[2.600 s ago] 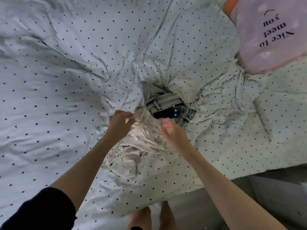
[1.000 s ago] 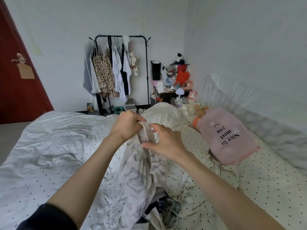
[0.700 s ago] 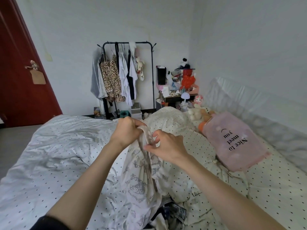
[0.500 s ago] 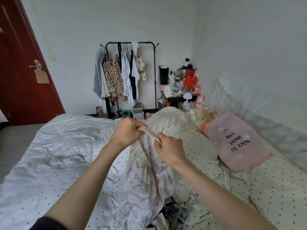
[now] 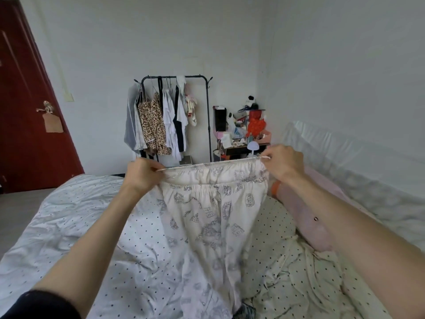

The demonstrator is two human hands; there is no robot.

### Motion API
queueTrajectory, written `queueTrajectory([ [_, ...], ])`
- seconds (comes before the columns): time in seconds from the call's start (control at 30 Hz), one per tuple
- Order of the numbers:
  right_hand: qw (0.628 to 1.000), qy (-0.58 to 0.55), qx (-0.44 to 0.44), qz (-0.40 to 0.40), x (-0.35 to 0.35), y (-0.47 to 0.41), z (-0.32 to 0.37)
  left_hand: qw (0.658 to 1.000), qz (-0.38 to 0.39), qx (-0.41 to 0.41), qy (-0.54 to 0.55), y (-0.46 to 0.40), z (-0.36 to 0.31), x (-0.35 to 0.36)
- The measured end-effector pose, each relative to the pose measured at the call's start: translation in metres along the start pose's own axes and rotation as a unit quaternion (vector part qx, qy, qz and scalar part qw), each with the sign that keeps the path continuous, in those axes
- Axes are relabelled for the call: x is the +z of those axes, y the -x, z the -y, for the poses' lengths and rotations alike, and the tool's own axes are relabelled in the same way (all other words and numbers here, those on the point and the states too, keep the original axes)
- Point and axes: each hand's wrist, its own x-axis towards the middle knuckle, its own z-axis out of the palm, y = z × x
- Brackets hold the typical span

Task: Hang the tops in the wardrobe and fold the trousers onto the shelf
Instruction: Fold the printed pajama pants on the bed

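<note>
Holding one pair of printed trousers (image 5: 213, 217) by the waistband, centre of the frame; cream cloth with grey drawn motifs, elastic gathered at the top; the waistband is stretched taut and nearly level between my two hands, the legs hanging down over the bed (image 5: 69, 226) toward the lower centre.

Left hand (image 5: 143, 174), centre left; fingers curled, pinching the left end of the waistband.

Right hand (image 5: 284, 163), centre right, slightly higher; fingers curled, pinching the right end of the waistband; the hands are well apart, each clamped on the cloth.

Bedding: white cover with small dark dots, rumpled, filling the lower half of the frame.

Pink pillow (image 5: 305, 217), right of centre, lying on the bed just behind my right forearm; partly hidden by the arm.

One dark folded garment (image 5: 247, 311), bottom centre, only a corner showing under the trouser legs; I cannot tell what it is.

Clothes rack (image 5: 208, 116), black metal, upper centre against the far wall; hung with tops, among them a leopard-print one (image 5: 153, 125), several white ones and a dark one.

Small table (image 5: 241, 148), right of the rack, crowded with boxes, a red item and soft toys; details too small to list.

Door (image 5: 25, 107), dark red, upper left; a tag hangs from its handle.
</note>
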Motion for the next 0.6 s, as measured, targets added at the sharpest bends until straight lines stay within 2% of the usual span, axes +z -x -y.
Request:
queueTrajectory([
  [0.1, 0.998, -0.05, 0.031, -0.019, -0.026, -0.018, -0.005, 0.997, -0.02, -0.022, 0.065, -0.016, -0.012, -0.015],
  [0.23, 0.974, -0.191, 0.093, -0.08, -0.07, -0.046, 0.003, 0.973, -0.043, -0.056, 0.22, -0.041, -0.043, -0.037],
  [0.37, 0.925, -0.331, 0.124, -0.139, -0.123, -0.071, 0.015, 0.955, -0.062, 0.005, 0.289, -0.061, -0.094, -0.068],
  [0.5, 0.873, -0.418, 0.126, -0.217, -0.183, -0.092, 0.03, 0.927, -0.09, 0.061, 0.36, -0.076, -0.142, -0.1],
  [0.6, 0.823, -0.502, 0.118, -0.238, -0.218, -0.1, 0.037, 0.926, -0.057, 0.12, 0.355, -0.08, -0.171, -0.117],
])
